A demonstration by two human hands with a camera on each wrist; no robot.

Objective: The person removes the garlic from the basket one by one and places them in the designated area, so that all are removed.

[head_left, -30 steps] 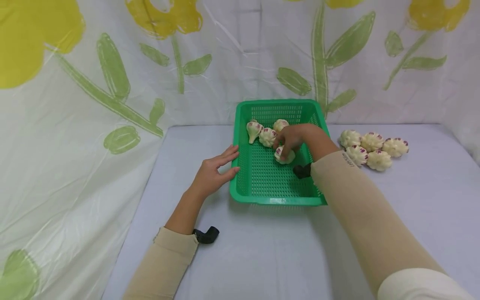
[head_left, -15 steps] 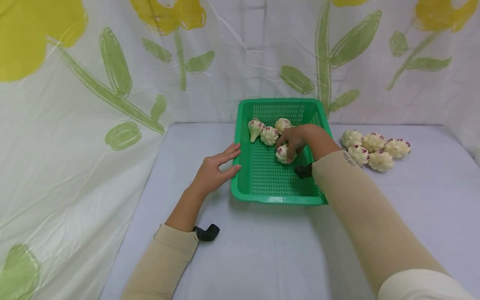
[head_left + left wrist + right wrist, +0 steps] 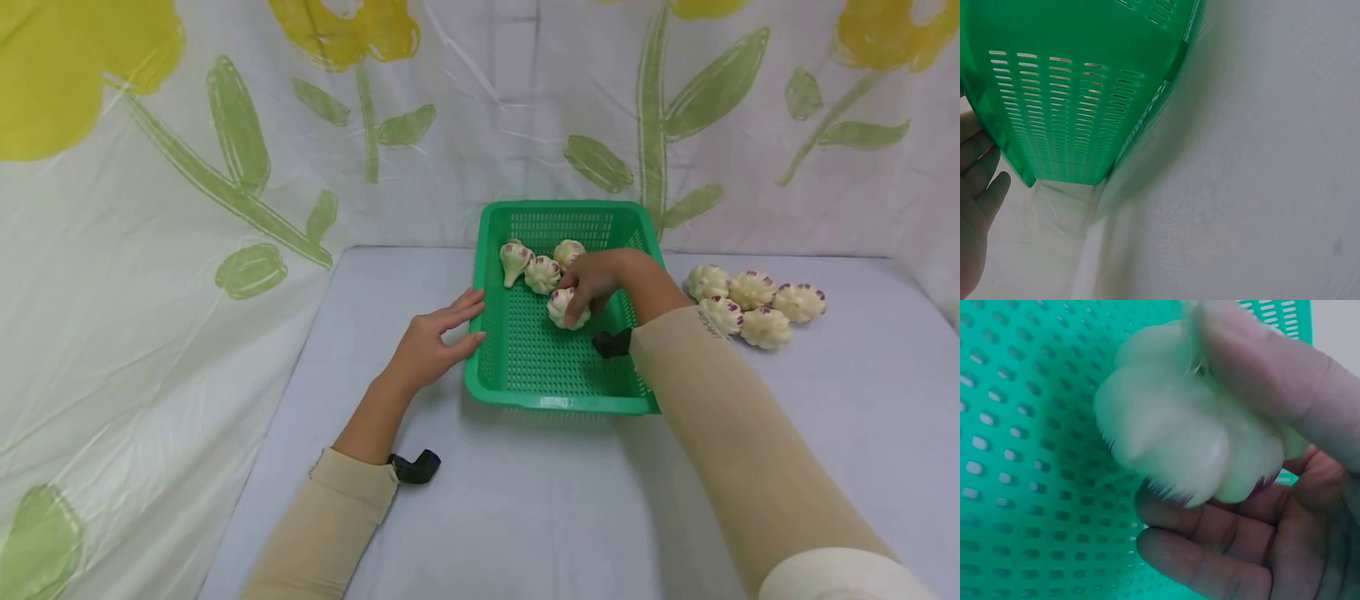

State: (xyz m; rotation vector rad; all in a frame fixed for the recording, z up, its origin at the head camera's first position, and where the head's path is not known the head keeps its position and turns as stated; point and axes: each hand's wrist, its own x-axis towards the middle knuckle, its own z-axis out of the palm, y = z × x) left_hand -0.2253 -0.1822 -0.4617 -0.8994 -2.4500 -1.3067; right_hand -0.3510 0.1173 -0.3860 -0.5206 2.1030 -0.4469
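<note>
In the head view a green basket (image 3: 562, 402) stands on the table, with several garlic bulbs inside. My right hand (image 3: 596, 279) reaches into it and grips one garlic bulb (image 3: 564, 308). The right wrist view has the thumb (image 3: 1272, 369) on this cream, purple-marked bulb (image 3: 1172, 425) and curled fingers on its other side. Close by lie a garlic bulb with a stem (image 3: 514, 261), another bulb (image 3: 542, 274) and a third (image 3: 568, 253), partly hidden by the hand. My left hand (image 3: 429, 346) rests its extended fingers on the basket's left rim.
Several more garlic bulbs (image 3: 752, 289) lie grouped on the table to the right of the basket. Behind the table hangs a white curtain (image 3: 480, 150) with yellow flowers and green leaves. The pale tabletop (image 3: 525, 500) extends in front of the basket.
The bulb in my right hand has turned slightly and shifted a little left within the basket. My left hand stays at the rim. The head view has drifted slightly.
</note>
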